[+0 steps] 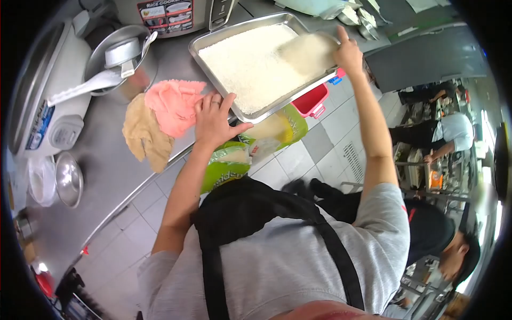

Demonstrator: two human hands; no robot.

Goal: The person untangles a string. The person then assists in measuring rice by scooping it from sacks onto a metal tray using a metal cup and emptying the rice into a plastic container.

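Observation:
A metal tray (290,21) full of white grains that look like rice (250,58) lies at the counter's edge. My left hand (213,114) is open with fingers spread, at the tray's near left corner beside a pink cloth (173,104). Over the tray's right end, my right hand (348,53) has its fingers closed on the edge of a pale, round, bowl-like thing (309,56). Motion smears that thing, so its kind is unclear. A tan cloth (146,133) lies partly beneath the pink one.
Left of the cloths stands a metal pot (120,58) with a measuring cup and a white-handled utensil. A rice cooker (176,16) is behind. Below the tray are a pink bin (312,101) and green bags (229,165). Other people (453,133) stand at right.

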